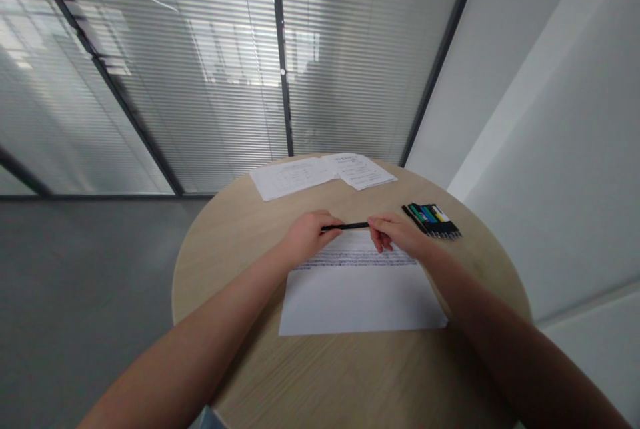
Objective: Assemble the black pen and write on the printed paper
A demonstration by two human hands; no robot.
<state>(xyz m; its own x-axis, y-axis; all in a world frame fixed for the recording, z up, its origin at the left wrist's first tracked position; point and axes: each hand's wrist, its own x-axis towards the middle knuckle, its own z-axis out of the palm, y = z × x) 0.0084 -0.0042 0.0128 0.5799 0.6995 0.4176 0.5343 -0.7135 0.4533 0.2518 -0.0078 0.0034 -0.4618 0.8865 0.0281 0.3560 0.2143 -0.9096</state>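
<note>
A slim black pen (356, 225) lies level between my two hands, above the top part of a written sheet. My left hand (311, 234) grips one end between thumb and fingers. At the other end, my right hand (395, 232) pinches the pen with thumb and forefinger, its other fingers curled below. Under both hands is a white sheet of paper (360, 299), with dense dark lines of handwriting on its upper part and a blank lower part. My hands cover some of the writing.
A round wooden table (215, 262) carries everything. Near its far edge lie printed papers (295, 177), partly overlapping. A row of pens in a pack (433, 220) sits right of my right hand. Behind stands a glass partition with blinds (210, 82); a white wall (560, 149) is on the right.
</note>
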